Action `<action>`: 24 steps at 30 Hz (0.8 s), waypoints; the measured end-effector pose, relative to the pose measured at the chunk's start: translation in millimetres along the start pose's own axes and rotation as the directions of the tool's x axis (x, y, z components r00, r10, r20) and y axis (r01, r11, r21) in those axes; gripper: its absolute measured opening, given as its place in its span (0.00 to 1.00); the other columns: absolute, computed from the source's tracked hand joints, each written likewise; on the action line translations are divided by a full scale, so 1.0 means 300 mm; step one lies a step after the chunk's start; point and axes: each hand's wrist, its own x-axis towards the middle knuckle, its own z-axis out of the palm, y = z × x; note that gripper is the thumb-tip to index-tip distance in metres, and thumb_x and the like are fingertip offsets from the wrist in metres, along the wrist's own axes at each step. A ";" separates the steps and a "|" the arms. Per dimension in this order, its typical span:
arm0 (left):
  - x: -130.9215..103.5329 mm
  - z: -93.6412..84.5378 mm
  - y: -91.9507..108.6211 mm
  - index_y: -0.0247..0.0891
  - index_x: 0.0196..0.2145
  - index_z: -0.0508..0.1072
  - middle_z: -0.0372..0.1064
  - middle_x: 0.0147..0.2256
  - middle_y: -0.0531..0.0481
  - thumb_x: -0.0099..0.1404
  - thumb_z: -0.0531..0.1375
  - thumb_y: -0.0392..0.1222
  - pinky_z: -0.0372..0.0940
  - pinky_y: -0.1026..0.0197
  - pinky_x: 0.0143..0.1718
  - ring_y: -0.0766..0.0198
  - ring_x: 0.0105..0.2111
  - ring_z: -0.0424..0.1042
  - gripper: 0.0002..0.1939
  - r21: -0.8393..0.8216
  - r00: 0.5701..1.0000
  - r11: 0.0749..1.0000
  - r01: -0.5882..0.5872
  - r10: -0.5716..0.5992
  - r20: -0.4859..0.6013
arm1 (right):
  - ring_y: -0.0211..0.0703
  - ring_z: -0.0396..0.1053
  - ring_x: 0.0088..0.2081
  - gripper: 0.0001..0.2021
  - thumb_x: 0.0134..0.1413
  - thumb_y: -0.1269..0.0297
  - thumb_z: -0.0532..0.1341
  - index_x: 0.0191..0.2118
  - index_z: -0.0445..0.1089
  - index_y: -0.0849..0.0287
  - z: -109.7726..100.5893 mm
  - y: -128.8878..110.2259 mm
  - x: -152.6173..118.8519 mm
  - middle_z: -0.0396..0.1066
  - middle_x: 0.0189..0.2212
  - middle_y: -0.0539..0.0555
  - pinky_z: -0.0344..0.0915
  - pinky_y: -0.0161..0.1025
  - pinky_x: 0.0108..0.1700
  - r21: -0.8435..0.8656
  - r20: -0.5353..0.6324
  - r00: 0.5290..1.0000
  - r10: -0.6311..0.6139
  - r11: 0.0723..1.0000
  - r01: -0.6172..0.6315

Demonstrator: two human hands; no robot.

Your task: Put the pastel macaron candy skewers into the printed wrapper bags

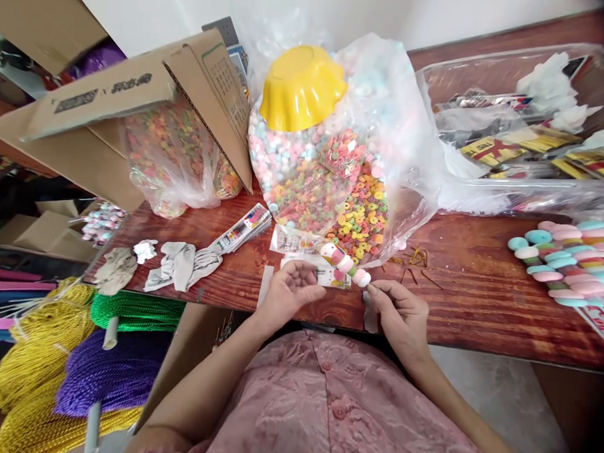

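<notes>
My right hand (403,314) pinches the near end of a short candy skewer (348,264), threaded with white and pink marshmallow-like pieces and coloured rings. It is held tilted just above the table's front edge. My left hand (294,289) is left of the skewer, with its fingers loosely curled and the thumb apart, and nothing shows between them. Printed clear wrappers (296,241) lie just beyond my hands. Behind them, a big clear bag holds loose ring candies (365,212) and pastel marshmallow-like pieces (270,145), with an upturned yellow bowl (303,86) on top.
Finished-looking skewers (571,261) are stacked at the right. A clear plastic bin (518,186) with packets stands behind them. At the left are a cardboard box (212,96), a stack of wrappers (242,227) and grey gloves (183,267). Brown twist ties (418,257) lie right of centre.
</notes>
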 end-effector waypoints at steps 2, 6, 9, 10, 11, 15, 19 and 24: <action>0.047 0.000 -0.035 0.40 0.39 0.74 0.75 0.36 0.49 0.51 0.72 0.55 0.70 0.58 0.38 0.60 0.36 0.76 0.23 -0.345 0.990 0.928 0.138 -0.144 0.008 | 0.31 0.56 0.17 0.10 0.58 0.59 0.62 0.31 0.73 0.59 0.009 0.003 -0.009 0.62 0.16 0.45 0.55 0.30 0.19 -0.019 0.040 0.998 -0.046 0.999 0.046; 0.140 -0.007 -0.002 0.36 0.36 0.76 0.78 0.38 0.45 0.61 0.65 0.59 0.71 0.54 0.46 0.54 0.44 0.77 0.21 -0.583 0.979 0.789 0.194 -0.195 0.063 | 0.32 0.64 0.20 0.07 0.60 0.66 0.61 0.31 0.73 0.59 0.014 -0.004 -0.016 0.69 0.21 0.47 0.59 0.30 0.23 -0.166 0.142 0.950 -0.278 0.939 0.300; 0.175 -0.038 0.037 0.32 0.27 0.75 0.79 0.33 0.41 0.67 0.58 0.59 0.72 0.53 0.44 0.51 0.41 0.79 0.24 -0.521 0.926 0.766 0.375 -0.332 0.179 | 0.34 0.69 0.24 0.05 0.58 0.71 0.61 0.34 0.74 0.59 -0.003 -0.007 -0.006 0.74 0.25 0.49 0.64 0.32 0.29 -0.302 0.194 0.859 -0.473 0.804 0.511; 0.181 -0.051 0.044 0.32 0.26 0.74 0.79 0.31 0.40 0.67 0.57 0.59 0.72 0.53 0.43 0.51 0.40 0.79 0.26 -0.488 0.902 0.759 0.432 -0.376 0.213 | 0.35 0.70 0.26 0.05 0.58 0.72 0.61 0.35 0.74 0.59 -0.010 -0.005 -0.002 0.75 0.26 0.50 0.65 0.33 0.31 -0.350 0.214 0.821 -0.529 0.743 0.570; 0.186 -0.065 0.049 0.32 0.25 0.74 0.78 0.30 0.40 0.67 0.57 0.60 0.73 0.54 0.41 0.51 0.38 0.80 0.27 -0.462 0.879 0.748 0.477 -0.414 0.236 | 0.36 0.71 0.27 0.05 0.57 0.73 0.61 0.35 0.74 0.59 -0.017 -0.002 0.003 0.75 0.27 0.51 0.65 0.33 0.32 -0.395 0.236 0.785 -0.573 0.682 0.616; 0.192 -0.101 0.058 0.32 0.23 0.72 0.77 0.27 0.41 0.65 0.57 0.64 0.73 0.58 0.37 0.53 0.35 0.80 0.30 -0.457 0.811 0.674 0.580 -0.526 0.254 | 0.37 0.68 0.25 0.04 0.57 0.74 0.62 0.35 0.74 0.61 -0.021 0.012 0.009 0.73 0.23 0.51 0.62 0.35 0.31 -0.524 0.292 0.705 -0.647 0.509 0.684; 0.182 -0.088 0.055 0.32 0.22 0.71 0.77 0.28 0.41 0.65 0.57 0.65 0.73 0.56 0.39 0.51 0.38 0.80 0.30 -0.550 0.844 0.649 0.525 -0.481 0.238 | 0.37 0.69 0.24 0.03 0.57 0.73 0.62 0.34 0.74 0.60 0.015 0.008 -0.005 0.74 0.24 0.52 0.62 0.35 0.31 -0.550 0.224 0.730 -0.646 0.534 0.642; 0.178 -0.024 0.025 0.35 0.23 0.70 0.76 0.27 0.46 0.66 0.60 0.58 0.72 0.49 0.47 0.51 0.42 0.79 0.23 -0.717 0.931 0.650 0.250 -0.365 -0.006 | 0.38 0.71 0.25 0.05 0.61 0.66 0.60 0.36 0.73 0.56 0.074 -0.006 -0.044 0.76 0.27 0.51 0.66 0.35 0.28 -0.361 0.129 0.894 -0.429 0.820 0.445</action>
